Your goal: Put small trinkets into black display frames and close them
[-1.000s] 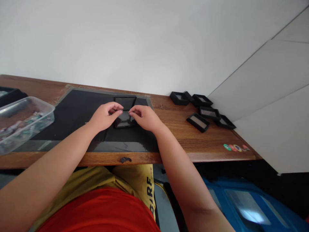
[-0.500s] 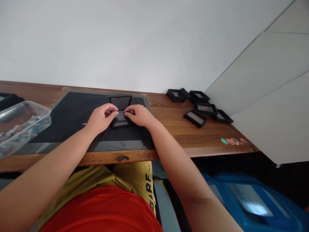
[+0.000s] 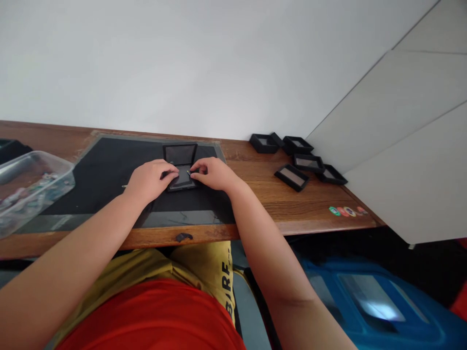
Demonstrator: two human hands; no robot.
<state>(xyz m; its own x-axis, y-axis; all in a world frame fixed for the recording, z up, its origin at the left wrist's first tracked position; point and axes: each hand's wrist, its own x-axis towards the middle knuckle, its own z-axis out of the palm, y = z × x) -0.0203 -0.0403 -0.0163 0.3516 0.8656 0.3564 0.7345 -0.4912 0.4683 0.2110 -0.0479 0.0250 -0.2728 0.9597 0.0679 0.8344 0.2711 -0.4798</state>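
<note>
A small black box point(image 3: 181, 183) lies open on the dark mat, its lid point(image 3: 180, 154) with a clear window tipped up at the back. My left hand point(image 3: 150, 179) rests at the box's left side, fingers bent together and tips at its inner edge; whether they hold anything is hidden. On the right side, my right hand point(image 3: 213, 174) pinches a tiny light-coloured piece point(image 3: 188, 172) between thumb and forefinger over the box. What the piece is, is too small to tell.
At the left stands a clear plastic tub point(image 3: 65, 167) of small bagged items, with a dark box point(image 3: 12, 149) behind it. Several black boxes point(image 3: 292, 177) lie at the right by the wall. Round stickers point(image 3: 349, 211) mark the table's right front.
My right hand's fingertips have shifted slightly, and the tiny piece now shows between them. My left hand's fingers have straightened a little. The whole view has moved slightly.
</note>
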